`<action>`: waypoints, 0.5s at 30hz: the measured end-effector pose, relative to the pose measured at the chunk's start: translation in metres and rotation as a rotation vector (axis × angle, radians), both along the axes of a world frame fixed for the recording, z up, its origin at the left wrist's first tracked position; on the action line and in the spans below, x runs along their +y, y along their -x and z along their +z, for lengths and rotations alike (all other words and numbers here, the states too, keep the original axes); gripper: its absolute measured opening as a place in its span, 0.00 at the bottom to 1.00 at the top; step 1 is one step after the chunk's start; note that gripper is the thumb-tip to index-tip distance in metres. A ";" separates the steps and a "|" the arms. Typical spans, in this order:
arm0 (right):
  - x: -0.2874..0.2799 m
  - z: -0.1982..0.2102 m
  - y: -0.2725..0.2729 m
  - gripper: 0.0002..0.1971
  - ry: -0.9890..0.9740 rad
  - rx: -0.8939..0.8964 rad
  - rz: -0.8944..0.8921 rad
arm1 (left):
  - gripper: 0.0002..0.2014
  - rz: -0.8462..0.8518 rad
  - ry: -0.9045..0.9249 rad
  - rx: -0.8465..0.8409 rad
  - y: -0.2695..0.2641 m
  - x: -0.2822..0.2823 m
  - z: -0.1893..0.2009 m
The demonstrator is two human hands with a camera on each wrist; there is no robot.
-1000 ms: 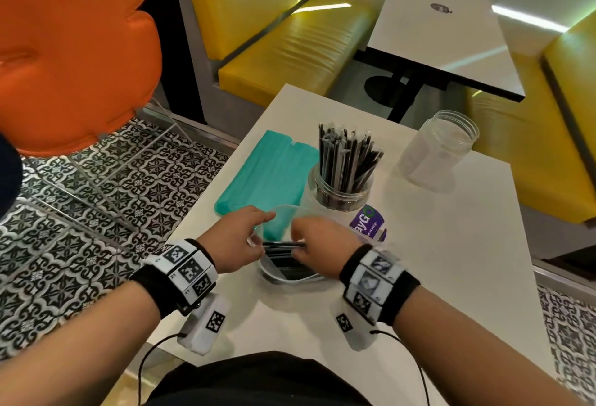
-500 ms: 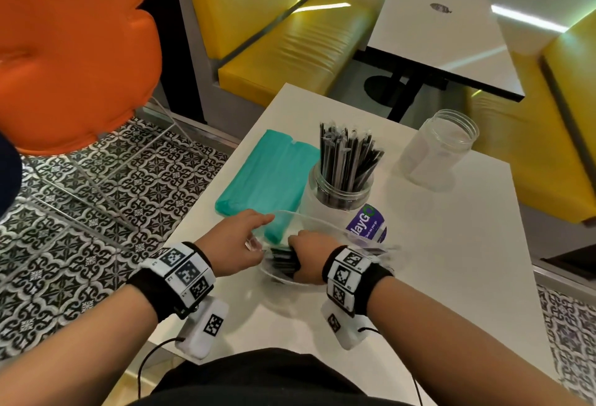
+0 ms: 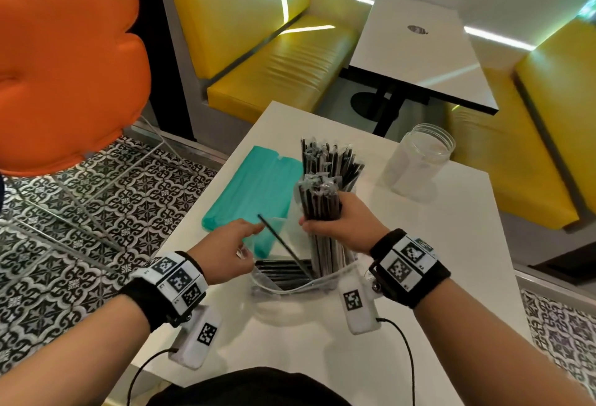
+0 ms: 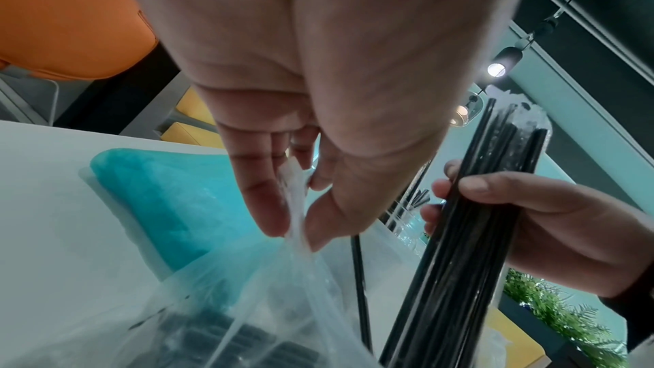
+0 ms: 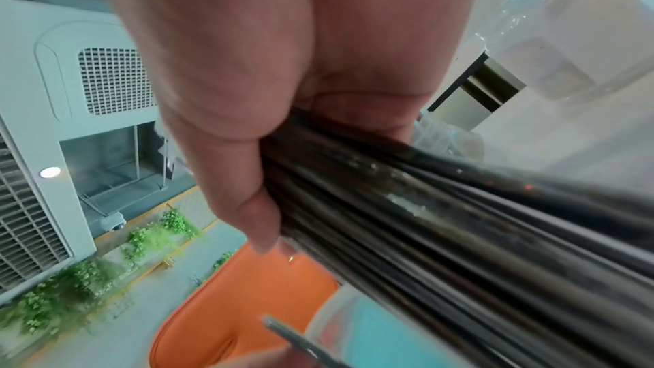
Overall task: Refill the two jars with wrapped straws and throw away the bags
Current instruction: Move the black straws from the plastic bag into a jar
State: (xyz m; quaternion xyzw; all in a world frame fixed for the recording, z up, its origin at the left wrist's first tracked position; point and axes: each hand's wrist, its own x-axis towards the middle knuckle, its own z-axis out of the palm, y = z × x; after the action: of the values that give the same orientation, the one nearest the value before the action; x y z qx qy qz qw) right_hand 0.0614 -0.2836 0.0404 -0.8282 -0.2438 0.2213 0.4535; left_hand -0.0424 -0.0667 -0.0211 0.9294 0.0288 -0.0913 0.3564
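My right hand (image 3: pixel 335 225) grips a thick bundle of black wrapped straws (image 3: pixel 321 212), held upright and half lifted out of a clear plastic bag (image 3: pixel 290 286) lying on the white table (image 3: pixel 435 276). My left hand (image 3: pixel 225 246) pinches the bag's edge (image 4: pixel 293 206) and holds its mouth apart. More straws (image 3: pixel 280 271) lie in the bag's bottom, and one loose straw (image 3: pixel 283 246) leans out. Behind the bundle stands a jar full of straws (image 3: pixel 329 160), its body mostly hidden. An empty clear jar (image 3: pixel 419 163) stands at the back right. The bundle (image 5: pixel 442 220) fills the right wrist view.
A teal packet (image 3: pixel 254 192) lies flat on the table left of the full jar. An orange chair (image 3: pixel 64 63) stands to the left over patterned floor tiles. Yellow benches (image 3: pixel 274 63) and a second white table (image 3: pixel 419 50) lie beyond.
My right hand, which was down inside the bag, has closed round a bundle of straws and raised it upright out of the bag. My left hand keeps holding the bag's edge.
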 end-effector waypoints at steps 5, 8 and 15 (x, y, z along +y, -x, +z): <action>0.005 0.003 0.005 0.13 -0.075 -0.034 -0.013 | 0.30 -0.006 -0.010 0.001 -0.001 0.000 0.000; 0.000 0.042 -0.005 0.10 -0.214 -0.083 -0.049 | 0.30 0.008 -0.004 0.009 0.001 0.003 0.002; -0.011 0.117 -0.052 0.07 -0.428 -0.245 -0.012 | 0.29 -0.016 -0.021 -0.005 -0.003 0.004 0.005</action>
State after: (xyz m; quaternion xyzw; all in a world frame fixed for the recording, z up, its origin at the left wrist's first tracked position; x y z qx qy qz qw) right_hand 0.1135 -0.2945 0.1576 -0.7354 -0.3331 0.0599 0.5870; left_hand -0.0389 -0.0624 -0.0161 0.9335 0.0216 -0.0916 0.3461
